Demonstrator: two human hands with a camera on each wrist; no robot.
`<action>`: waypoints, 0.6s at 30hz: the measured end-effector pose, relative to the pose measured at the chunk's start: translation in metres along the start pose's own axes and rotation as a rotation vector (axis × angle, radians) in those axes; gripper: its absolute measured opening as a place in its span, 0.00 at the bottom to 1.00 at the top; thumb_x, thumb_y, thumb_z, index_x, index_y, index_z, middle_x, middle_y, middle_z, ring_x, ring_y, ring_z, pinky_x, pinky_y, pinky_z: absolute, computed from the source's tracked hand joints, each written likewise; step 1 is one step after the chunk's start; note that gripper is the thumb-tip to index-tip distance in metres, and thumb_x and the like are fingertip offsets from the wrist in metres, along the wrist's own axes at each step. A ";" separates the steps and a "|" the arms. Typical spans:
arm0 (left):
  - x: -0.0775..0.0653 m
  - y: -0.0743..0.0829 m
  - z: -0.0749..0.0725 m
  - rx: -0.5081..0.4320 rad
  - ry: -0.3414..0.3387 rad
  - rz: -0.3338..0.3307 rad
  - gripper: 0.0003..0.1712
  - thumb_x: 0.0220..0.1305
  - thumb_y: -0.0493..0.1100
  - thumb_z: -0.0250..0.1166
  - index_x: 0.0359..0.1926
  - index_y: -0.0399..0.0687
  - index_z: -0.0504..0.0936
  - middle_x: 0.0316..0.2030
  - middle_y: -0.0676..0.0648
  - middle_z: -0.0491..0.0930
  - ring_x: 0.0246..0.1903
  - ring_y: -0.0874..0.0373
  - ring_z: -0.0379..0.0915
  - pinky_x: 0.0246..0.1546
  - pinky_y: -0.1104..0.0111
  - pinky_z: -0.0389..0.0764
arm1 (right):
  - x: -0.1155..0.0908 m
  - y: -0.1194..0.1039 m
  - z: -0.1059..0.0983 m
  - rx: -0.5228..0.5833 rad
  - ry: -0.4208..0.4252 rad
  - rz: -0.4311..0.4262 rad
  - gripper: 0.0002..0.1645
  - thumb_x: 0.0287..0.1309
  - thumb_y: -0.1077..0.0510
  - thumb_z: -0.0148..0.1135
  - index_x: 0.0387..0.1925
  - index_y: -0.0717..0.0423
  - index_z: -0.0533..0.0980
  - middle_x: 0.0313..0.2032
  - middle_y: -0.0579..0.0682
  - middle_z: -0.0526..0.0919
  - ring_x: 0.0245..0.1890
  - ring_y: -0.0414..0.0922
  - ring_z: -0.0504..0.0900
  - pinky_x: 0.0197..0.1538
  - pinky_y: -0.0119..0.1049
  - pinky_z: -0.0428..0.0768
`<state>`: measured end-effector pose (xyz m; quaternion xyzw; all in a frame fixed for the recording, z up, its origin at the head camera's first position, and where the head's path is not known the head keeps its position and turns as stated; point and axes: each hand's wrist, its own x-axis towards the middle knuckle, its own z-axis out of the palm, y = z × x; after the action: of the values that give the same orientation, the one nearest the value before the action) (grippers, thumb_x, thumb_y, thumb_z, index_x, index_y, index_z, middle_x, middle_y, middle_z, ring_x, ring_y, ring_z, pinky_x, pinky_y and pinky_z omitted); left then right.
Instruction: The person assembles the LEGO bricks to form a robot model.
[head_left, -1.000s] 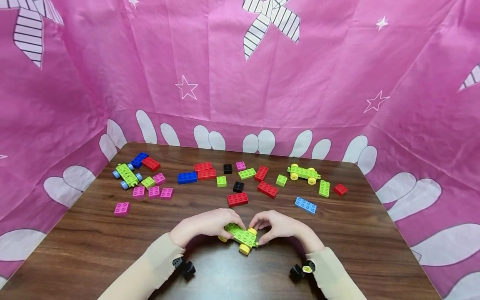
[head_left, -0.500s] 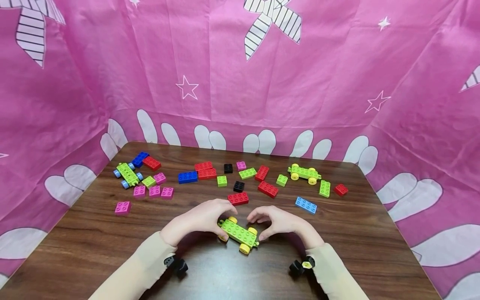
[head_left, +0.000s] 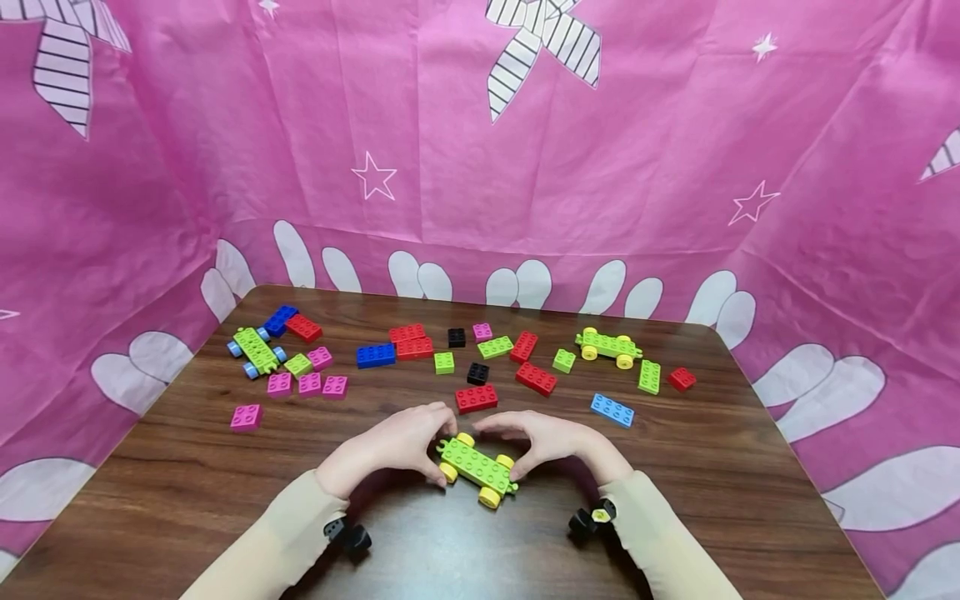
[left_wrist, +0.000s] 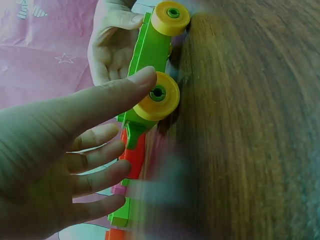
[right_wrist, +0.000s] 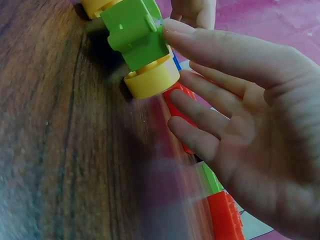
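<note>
A lime-green toy car base (head_left: 477,467) with studs and yellow wheels stands on the table between my two hands, angled with its right end nearer me. My left hand (head_left: 408,442) curves loosely around its left end. In the left wrist view, the left thumb (left_wrist: 142,77) overlaps a yellow wheel (left_wrist: 159,96); contact is unclear. My right hand (head_left: 551,442) arches over the far side, fingers spread and loose. The right thumb (right_wrist: 180,31) lies at the green body (right_wrist: 132,32) near its right end, seemingly touching it. Neither hand grips the base.
Beyond the hands lie a red brick (head_left: 476,398), a black brick (head_left: 477,372) and a light-blue brick (head_left: 612,409). A blue-wheeled base (head_left: 255,350) stands at left among pink bricks, another yellow-wheeled base (head_left: 608,345) at back right. Pink cloth (head_left: 480,167) surrounds the table (head_left: 225,500).
My left hand has loosened from the car base and drawn back left, uncovering its left end. My right hand has shifted left over the base's far side. The base has barely moved.
</note>
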<state>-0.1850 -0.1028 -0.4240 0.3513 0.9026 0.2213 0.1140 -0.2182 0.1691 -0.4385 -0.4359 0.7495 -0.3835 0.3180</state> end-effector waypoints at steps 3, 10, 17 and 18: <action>0.001 0.000 0.001 -0.003 -0.007 -0.007 0.30 0.39 0.55 0.80 0.39 0.50 0.75 0.36 0.55 0.72 0.36 0.63 0.68 0.39 0.68 0.73 | 0.001 0.001 0.000 0.018 -0.021 0.006 0.48 0.51 0.59 0.71 0.71 0.60 0.58 0.70 0.55 0.62 0.70 0.46 0.60 0.69 0.33 0.63; 0.003 -0.001 0.001 -0.008 -0.020 -0.004 0.27 0.41 0.54 0.80 0.39 0.50 0.77 0.35 0.56 0.74 0.34 0.63 0.70 0.38 0.69 0.74 | 0.003 0.005 0.000 0.041 -0.033 -0.025 0.47 0.53 0.58 0.70 0.71 0.60 0.58 0.71 0.55 0.61 0.71 0.48 0.60 0.69 0.35 0.62; 0.007 -0.001 -0.001 0.023 -0.035 -0.007 0.27 0.43 0.54 0.79 0.42 0.51 0.79 0.37 0.56 0.76 0.37 0.61 0.72 0.40 0.67 0.75 | 0.004 0.004 0.000 0.023 -0.031 -0.005 0.50 0.51 0.57 0.72 0.72 0.58 0.57 0.71 0.53 0.61 0.70 0.45 0.60 0.69 0.35 0.63; 0.008 0.000 -0.001 0.023 -0.037 -0.008 0.27 0.43 0.53 0.79 0.43 0.51 0.79 0.38 0.56 0.76 0.38 0.61 0.72 0.41 0.66 0.75 | 0.004 0.003 0.000 0.018 -0.028 -0.004 0.51 0.51 0.57 0.72 0.72 0.58 0.56 0.71 0.54 0.60 0.70 0.45 0.60 0.69 0.36 0.64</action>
<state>-0.1919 -0.0977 -0.4235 0.3531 0.9042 0.2036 0.1277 -0.2212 0.1661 -0.4422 -0.4397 0.7406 -0.3849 0.3318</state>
